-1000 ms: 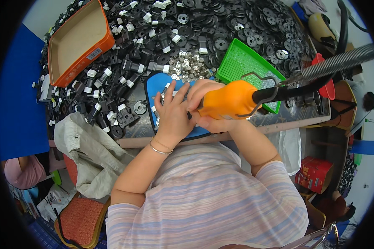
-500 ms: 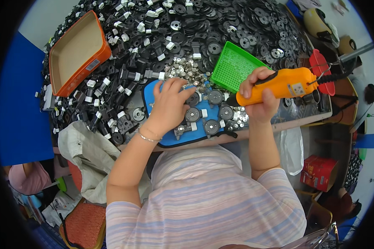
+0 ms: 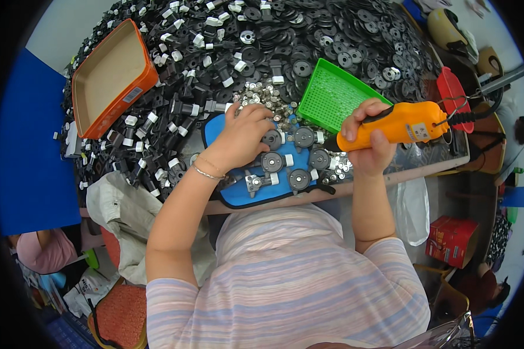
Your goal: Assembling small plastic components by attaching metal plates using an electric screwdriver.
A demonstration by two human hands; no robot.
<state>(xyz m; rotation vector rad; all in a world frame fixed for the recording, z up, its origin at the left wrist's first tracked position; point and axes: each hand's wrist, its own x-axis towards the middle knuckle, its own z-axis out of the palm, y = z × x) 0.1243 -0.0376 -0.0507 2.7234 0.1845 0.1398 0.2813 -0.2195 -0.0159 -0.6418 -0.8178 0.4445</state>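
right hand (image 3: 374, 152) is gripping orange driver (image 3: 396, 125) right of centre, left hand (image 3: 245, 132) is loosely curling, can't tell if it's holding anything; low driver swing might be scattering wheeled parts (image 3: 300, 180)

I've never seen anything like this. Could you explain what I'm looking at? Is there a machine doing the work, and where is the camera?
There is no robot here: these are a person's own bare hands. The view comes from the left of two wide fisheye cameras worn on their head, looking down, so straight edges look bent.

The right hand holds an orange power tool with a dark tip. The left hand is over a blue mat, beside round black assemblies with white tabs; whether it grips one is hard to tell.

Around the mat are small silvery pieces, a green perforated basket, heaped black parts with white ends, black discs and an orange-sided tray.
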